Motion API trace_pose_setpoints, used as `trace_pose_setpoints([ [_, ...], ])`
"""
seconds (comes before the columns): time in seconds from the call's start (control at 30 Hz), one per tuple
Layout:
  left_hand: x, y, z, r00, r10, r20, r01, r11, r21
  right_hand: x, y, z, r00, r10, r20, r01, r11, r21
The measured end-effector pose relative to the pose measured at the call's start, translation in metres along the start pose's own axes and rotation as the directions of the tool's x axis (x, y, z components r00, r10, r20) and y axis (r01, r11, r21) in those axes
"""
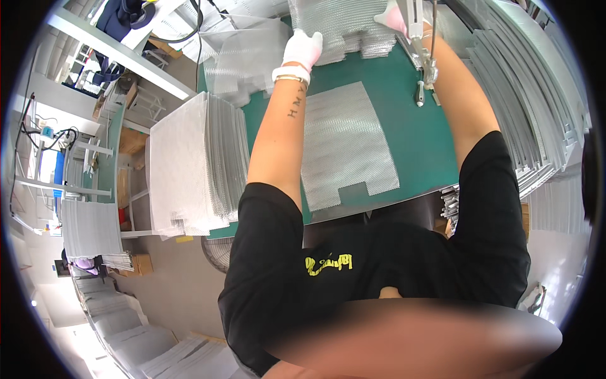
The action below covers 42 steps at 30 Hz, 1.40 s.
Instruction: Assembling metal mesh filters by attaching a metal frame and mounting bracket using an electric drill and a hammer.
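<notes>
Thin silver mesh sheets [341, 28] lie at the far side of the green work table [413, 148]. At their left edge my left hand [303, 49], in a white glove, is closed on a mesh sheet. My right hand [394, 19], gloved too, is at the right edge of the same sheets, its fingers bent around the edge; an upright metal clamp-like fixture [427, 63] partly hides it. Between my forearms a single mesh sheet [346, 142] with a notch in its near edge lies flat on the table.
To the left stands a tall stack of mesh sheets [183, 164], with more loose mesh [243, 60] behind it. Long metal strips [511, 95] are piled on the right. A small dark-handled tool [420, 93] sits beside the fixture. A floor fan [218, 252] is below the table.
</notes>
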<state>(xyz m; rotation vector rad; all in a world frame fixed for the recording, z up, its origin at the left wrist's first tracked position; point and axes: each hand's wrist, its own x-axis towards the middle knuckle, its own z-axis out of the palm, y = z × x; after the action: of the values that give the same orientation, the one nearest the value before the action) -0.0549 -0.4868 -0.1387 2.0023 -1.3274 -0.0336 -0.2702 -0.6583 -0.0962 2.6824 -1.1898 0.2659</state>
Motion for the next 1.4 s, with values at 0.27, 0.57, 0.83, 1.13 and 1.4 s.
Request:
trace_pose_setpoints([
  [0.27,0.007,0.052,-0.014,0.961,0.105,-0.255,-0.031,0.96,0.28,0.001,0.029,-0.029,0.984,0.106,-0.141,0.019,0.73,0.684],
  [0.57,0.022,0.006,-0.022,0.965,-0.259,-0.028,0.086,0.418,-0.904,0.01,0.027,-0.039,0.92,0.355,-0.168,0.285,-0.31,0.907],
  [0.83,-0.017,0.026,-0.053,0.998,-0.022,-0.06,-0.04,0.506,-0.861,-0.031,0.004,-0.052,0.813,0.196,-0.549,0.578,-0.146,0.803],
  [1.13,-0.284,0.034,-0.073,0.945,-0.31,-0.105,0.186,0.773,-0.607,-0.252,-0.076,-0.024,0.832,0.037,-0.554,0.409,0.634,0.657],
  [1.4,-0.376,-0.008,-0.047,0.924,-0.382,-0.016,0.378,0.919,-0.109,-0.348,-0.118,0.025,0.992,0.009,-0.126,0.096,0.596,0.797],
])
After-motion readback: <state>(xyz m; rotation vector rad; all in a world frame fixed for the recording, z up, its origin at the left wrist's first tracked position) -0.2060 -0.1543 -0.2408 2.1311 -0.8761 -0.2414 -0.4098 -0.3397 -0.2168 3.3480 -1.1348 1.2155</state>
